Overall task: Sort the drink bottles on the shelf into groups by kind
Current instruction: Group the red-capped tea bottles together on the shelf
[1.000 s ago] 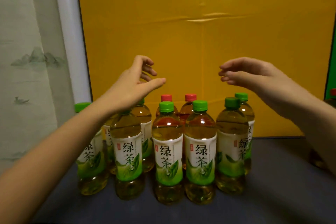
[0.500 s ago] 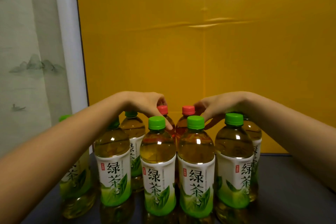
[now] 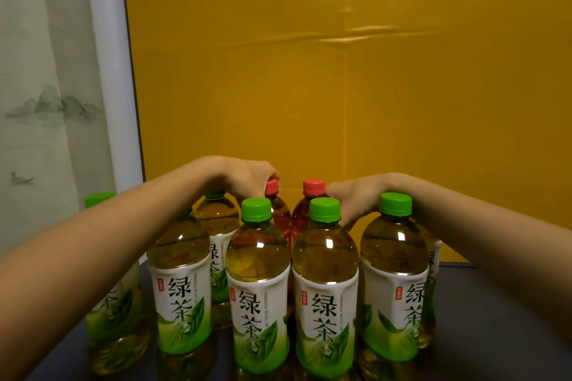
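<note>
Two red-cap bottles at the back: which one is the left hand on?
The left red-cap bottle: the left hand grips its cap, half hiding it. The right red-cap bottle shows its cap whole.

Near green-tea bottles (image 3: 258,288) are hiding both red-capped bottles' (image 3: 301,216) labels. The left hand (image 3: 238,176) is covering half the left red-capped bottle's (image 3: 278,213) cap; the right hand's (image 3: 356,201) fingertips are lying unseen.

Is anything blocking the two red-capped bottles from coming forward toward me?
Yes. The front row of green-capped plastic green-tea bottles stands before the red-capped plastic bottles of reddish tea; they would probably need lifting over it.
</note>
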`<state>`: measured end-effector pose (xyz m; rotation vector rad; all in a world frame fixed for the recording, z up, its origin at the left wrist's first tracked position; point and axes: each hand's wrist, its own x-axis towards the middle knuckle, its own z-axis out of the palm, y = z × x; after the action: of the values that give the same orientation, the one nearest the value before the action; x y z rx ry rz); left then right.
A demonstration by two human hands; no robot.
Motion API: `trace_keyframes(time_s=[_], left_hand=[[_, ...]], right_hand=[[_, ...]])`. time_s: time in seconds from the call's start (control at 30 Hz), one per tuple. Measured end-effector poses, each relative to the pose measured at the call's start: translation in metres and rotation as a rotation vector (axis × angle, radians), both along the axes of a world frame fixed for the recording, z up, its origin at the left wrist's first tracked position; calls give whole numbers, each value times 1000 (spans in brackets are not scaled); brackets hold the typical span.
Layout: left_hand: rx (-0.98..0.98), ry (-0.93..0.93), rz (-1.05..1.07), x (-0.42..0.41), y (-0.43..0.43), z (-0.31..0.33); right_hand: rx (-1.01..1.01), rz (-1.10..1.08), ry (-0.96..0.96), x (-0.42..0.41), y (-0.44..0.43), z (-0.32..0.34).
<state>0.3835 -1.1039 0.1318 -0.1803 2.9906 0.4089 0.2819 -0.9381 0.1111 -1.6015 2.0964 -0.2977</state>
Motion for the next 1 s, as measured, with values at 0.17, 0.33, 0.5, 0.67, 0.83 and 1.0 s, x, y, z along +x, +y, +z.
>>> trace_keyframes(time_s=[0.17,0.33,0.5,0.67,0.83,1.0], left_hand=[[39,86,5,8,4,2],[180,334,35,18,4,16],[355,658,85,17,9,22],[464,1108,95,15,22,25],[643,1423,-84,30,52,41],[712,1613,-295,61,80,71]], right_hand=[[-92,-3,145,3,0,0],[-275,-97,161,-1,11,15],[-603,-254,-10,7,22,33],[-1017,-402,-68,16,19,47],[-1348,-390,-2,40,25,59],[-1517,-342,59,82,41,79]])
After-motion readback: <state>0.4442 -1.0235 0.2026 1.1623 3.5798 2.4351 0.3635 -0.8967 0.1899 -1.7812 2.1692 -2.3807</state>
